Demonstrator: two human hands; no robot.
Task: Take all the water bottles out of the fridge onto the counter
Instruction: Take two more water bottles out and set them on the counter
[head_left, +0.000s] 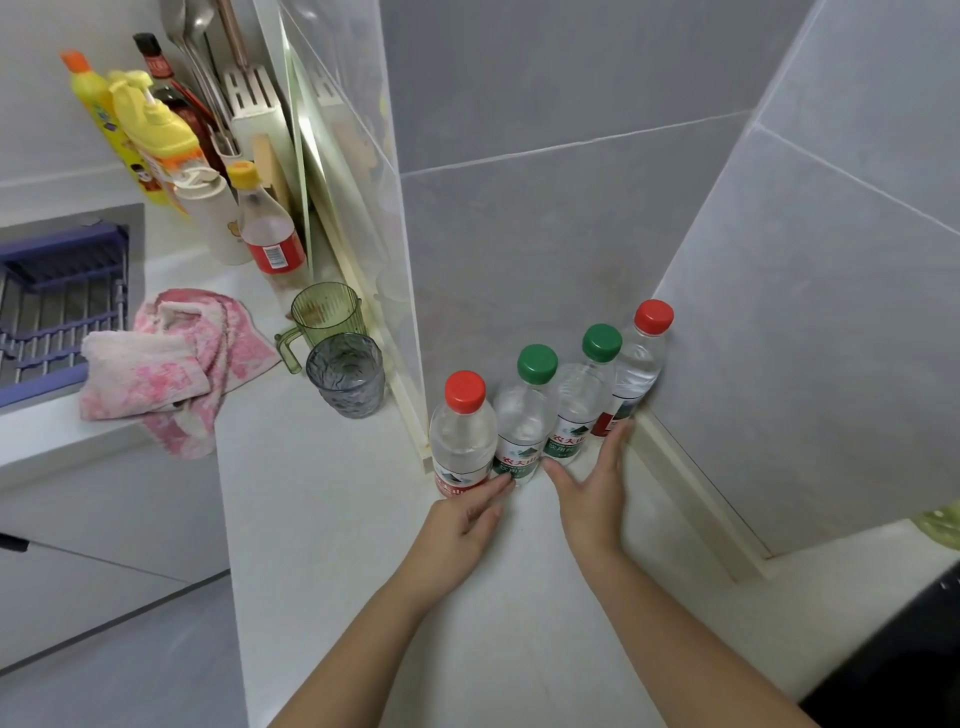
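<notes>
Several clear water bottles stand upright in a row on the white counter (322, 545) against the grey tiled wall: a red-capped bottle (462, 441) at the left, two green-capped bottles (522, 415) (579, 405) in the middle, and another red-capped bottle (641, 364) in the corner. My left hand (462, 519) lies flat on the counter, its fingertips touching the base of the left bottles. My right hand (592, 493) is spread with straight fingers, its fingertips by the base of the right-hand bottles. Neither hand grips anything. No fridge is in view.
A grey glass (345, 374) and a green jug (322, 319) stand left of the bottles. A pink cloth (166, 364) lies by the sink rack (57, 306). Detergent and sauce bottles (156, 130) and a knife block (260, 114) stand at the back.
</notes>
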